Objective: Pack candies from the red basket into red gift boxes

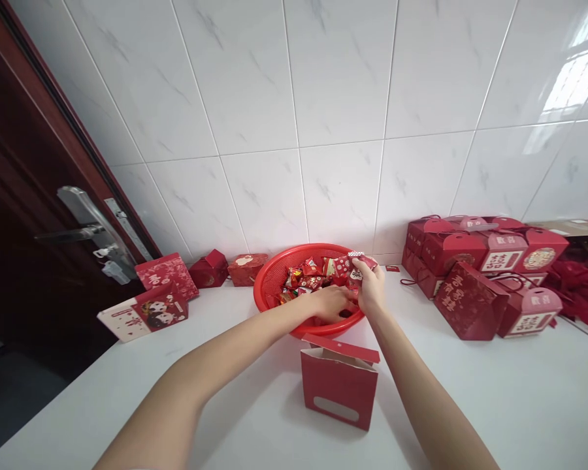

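Well left of your left hand (332,304) stands a dark red door (19,163) with a metal handle (89,231) and keys (113,270). Beyond your right hand (372,287) is a white tiled wall (338,78); bunched red material (579,292) lies far to that side.

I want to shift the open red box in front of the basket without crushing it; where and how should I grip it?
I'd hold the red box low by its side edges, coming from left and right: it stands upright, its top flap is unfastened, and the basket sits close behind.
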The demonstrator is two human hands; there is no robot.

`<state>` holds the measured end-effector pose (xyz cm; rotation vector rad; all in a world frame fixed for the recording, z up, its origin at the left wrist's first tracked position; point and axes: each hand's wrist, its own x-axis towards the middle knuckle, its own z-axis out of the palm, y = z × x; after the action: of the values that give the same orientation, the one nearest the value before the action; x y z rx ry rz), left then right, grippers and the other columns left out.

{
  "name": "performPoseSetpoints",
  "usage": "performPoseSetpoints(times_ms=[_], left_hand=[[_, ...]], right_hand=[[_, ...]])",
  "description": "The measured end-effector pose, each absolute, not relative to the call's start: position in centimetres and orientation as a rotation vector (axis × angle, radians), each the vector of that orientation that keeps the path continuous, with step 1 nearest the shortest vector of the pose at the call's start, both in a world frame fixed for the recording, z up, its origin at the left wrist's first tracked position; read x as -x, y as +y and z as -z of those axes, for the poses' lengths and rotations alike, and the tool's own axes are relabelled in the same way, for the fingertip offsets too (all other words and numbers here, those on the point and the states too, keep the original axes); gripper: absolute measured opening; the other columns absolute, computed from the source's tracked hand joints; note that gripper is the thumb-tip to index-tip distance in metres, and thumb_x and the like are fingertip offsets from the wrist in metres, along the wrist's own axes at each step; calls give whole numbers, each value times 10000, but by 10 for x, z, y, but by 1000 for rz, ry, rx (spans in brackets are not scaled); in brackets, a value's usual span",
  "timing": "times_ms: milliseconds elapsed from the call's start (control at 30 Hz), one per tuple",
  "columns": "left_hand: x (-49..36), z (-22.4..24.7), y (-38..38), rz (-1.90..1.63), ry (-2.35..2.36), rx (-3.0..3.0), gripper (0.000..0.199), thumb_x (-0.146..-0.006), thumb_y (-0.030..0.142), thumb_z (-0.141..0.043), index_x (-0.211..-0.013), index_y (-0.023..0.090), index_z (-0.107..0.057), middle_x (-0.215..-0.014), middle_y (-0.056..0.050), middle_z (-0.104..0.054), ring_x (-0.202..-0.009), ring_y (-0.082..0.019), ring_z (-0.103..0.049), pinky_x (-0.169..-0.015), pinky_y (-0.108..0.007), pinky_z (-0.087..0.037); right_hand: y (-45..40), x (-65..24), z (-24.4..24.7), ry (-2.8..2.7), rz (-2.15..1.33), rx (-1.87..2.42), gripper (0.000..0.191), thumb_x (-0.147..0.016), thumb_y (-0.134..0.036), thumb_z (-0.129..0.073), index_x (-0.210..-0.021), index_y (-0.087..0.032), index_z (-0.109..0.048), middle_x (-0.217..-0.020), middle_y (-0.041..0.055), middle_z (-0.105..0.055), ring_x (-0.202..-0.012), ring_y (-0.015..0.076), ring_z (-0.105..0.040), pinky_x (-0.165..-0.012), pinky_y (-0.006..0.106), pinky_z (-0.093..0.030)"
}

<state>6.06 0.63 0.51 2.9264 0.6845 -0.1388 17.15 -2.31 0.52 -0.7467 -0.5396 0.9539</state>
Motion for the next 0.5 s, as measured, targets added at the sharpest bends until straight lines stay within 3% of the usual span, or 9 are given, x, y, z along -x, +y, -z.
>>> performPoseSetpoints(times_ms=[133,233,333,400,500], left_hand=[[-57,3,27,168,973,-2984,184,-669,101,-725,-816,203,-766,-1244,-123,-684,-1179,-337,-566,-1041,-454,-384],[-36,-2,45,113,1300,-2947,229,-700,42,-657,-866,161,-762,-1100,-186,-712,-1171,-374,-563,-1057,-557,-336],[-19,-9,51,23,1534,-2863,229,-715,53,-646,-889,157,-753,-1035,-181,-717,-1137,-396,-575,-1039,-634,-324],[-20,-14,49,-57,1533,-2840,205,-749,88,-629,-893,174,-748,-1034,-154,-714,-1128,-371,-584,-1045,-594,-353],[-42,-22,44,-179,1343,-2840,224,-850,145,-540,-943,200,-736,-1102,-112,-701,-1127,-288,-602,-1041,-432,-419]], right_hand=[[-23,-170,-2,-546,-924,752,251,-560,-293,-771,-695,-210,-576,-623,-53,-603,-573,123,-541,-539,245,-462],[-24,-168,-2,-535,-916,757,237,-568,-290,-765,-703,-205,-589,-634,-51,-610,-589,127,-548,-547,248,-469],[-22,-167,-2,-492,-892,754,237,-570,-293,-757,-708,-206,-586,-638,-49,-608,-597,127,-557,-551,249,-477],[-20,-169,-2,-450,-862,748,248,-569,-298,-754,-709,-213,-568,-643,-50,-605,-604,129,-564,-546,245,-475],[-18,-171,0,-392,-817,731,259,-582,-309,-743,-730,-224,-548,-674,-45,-619,-624,137,-586,-547,248,-480]])
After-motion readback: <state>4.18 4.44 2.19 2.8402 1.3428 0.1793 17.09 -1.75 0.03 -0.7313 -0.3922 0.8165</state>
